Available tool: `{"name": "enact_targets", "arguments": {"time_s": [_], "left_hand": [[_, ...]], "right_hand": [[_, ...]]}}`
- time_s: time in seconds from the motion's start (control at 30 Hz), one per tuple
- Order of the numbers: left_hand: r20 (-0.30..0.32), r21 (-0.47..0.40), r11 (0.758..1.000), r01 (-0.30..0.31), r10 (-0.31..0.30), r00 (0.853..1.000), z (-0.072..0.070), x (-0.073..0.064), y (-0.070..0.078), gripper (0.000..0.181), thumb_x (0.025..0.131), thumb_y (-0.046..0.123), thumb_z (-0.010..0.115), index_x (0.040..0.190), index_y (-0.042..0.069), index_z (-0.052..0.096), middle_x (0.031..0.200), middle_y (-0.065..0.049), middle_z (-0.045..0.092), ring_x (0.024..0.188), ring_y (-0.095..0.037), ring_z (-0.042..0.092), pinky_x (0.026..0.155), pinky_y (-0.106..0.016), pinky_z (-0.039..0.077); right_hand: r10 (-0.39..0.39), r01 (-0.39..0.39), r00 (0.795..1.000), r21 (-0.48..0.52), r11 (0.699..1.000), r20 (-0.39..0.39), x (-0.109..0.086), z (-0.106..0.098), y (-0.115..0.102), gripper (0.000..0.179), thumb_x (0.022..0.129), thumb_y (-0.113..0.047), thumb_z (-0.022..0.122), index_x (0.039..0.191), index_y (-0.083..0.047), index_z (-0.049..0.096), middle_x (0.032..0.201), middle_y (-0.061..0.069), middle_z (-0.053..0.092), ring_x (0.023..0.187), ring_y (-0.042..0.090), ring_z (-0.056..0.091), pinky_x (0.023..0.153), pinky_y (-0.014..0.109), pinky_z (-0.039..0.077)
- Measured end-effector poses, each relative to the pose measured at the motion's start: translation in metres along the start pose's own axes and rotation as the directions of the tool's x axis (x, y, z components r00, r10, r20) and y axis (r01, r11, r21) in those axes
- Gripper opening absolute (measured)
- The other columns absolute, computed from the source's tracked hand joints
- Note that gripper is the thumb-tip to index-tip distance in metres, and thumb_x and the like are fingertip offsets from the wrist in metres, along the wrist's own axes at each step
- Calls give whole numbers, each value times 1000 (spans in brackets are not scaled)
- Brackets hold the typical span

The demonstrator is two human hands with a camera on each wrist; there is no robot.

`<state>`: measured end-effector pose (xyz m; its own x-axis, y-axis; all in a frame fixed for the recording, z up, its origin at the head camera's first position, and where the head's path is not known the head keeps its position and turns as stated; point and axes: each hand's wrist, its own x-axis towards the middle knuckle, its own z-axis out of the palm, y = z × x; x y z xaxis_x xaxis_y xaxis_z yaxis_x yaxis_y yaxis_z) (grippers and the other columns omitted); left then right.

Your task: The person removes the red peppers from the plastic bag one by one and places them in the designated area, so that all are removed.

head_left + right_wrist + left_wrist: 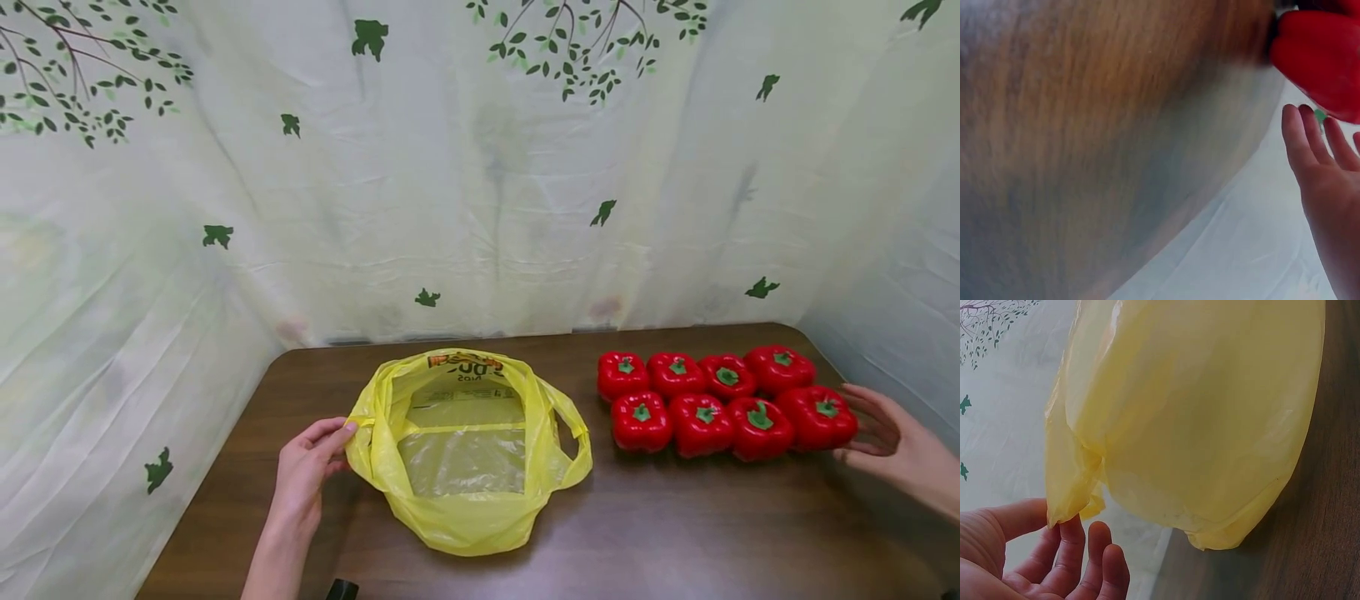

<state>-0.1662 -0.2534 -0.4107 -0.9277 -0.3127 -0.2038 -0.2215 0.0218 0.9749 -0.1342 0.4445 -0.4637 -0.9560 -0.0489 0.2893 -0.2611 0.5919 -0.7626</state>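
Observation:
A yellow plastic bag stands on the table with its mouth spread wide, the bottom visible inside. My left hand pinches the bag's left handle between thumb and fingers; the left wrist view shows the thin plastic caught at the fingertips. To the right, red bell peppers with green stems sit in two rows. Beside the rightmost front pepper is my right hand, its fingers extended around that side. In the right wrist view those fingers are spread close to the red pepper.
Under everything lies a dark brown wooden table. Behind it and at both sides hangs a pale curtain printed with leaves and branches. A small black object shows at the bottom edge. The bag's right handle loop stands up toward the peppers.

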Motion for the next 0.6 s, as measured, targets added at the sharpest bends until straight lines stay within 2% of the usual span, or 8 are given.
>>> {"name": "enact_targets", "arguments": {"time_s": [0.1,0.2,0.3,0.43,0.47,0.53,0.57,0.6], "left_hand": [[1,3,1000,3,-3,1000,0,0,0,27,90,30,74,104,8,69,94,2,64,78,-15,60,70,-27,55],[2,9,1000,6,-6,1000,-1,-1,1,28,90,30,74,106,7,69,95,2,64,79,-15,60,71,-27,55],[11,18,1000,9,-9,1000,-2,-2,2,31,90,31,73,109,6,67,96,2,63,79,-15,60,72,-28,55],[11,79,997,-8,8,1000,-3,-4,4,40,92,33,70,117,2,63,99,0,65,80,-18,62,72,-31,56],[5,128,991,-27,27,1000,-4,-6,5,42,94,35,68,120,2,61,101,-2,65,83,-20,62,72,-32,55],[-35,281,955,-92,106,994,-5,-11,9,47,97,42,61,124,3,59,108,-7,65,92,-24,61,76,-35,53],[-52,375,917,-134,166,985,-6,-13,12,49,98,44,57,126,3,58,111,-10,64,97,-26,60,79,-39,51],[-61,473,863,-176,231,971,-6,-16,15,51,100,46,52,128,4,56,117,-13,62,104,-30,58,82,-44,49]], "right_hand": [[32,-35,995,-29,999,-99,-3,1,-9,89,84,6,73,155,-21,26,126,-33,36,103,-20,39,74,2,41],[18,-28,977,-41,999,-211,-2,3,-21,84,85,6,72,154,-21,30,130,-31,38,108,-15,37,79,0,34],[-1,-8,960,-31,999,-281,0,6,-36,79,87,7,68,153,-19,33,135,-27,40,115,-12,37,85,0,30],[49,-71,952,-63,995,-301,1,13,-62,69,95,-5,63,154,-19,30,147,-9,40,122,-8,35,85,-2,28],[77,-105,956,-84,991,-284,1,15,-70,67,97,-11,61,155,-19,28,151,-2,37,128,1,37,83,0,30],[121,-158,964,-143,977,-236,3,19,-88,65,101,-20,57,156,-15,24,155,15,31,132,24,38,96,17,40],[133,-169,969,-164,972,-210,4,21,-97,65,102,-24,54,157,-15,22,155,21,28,134,35,35,103,29,39],[135,-168,974,-183,969,-180,5,23,-107,65,102,-27,52,157,-14,20,155,26,24,135,45,30,108,42,36]]}}
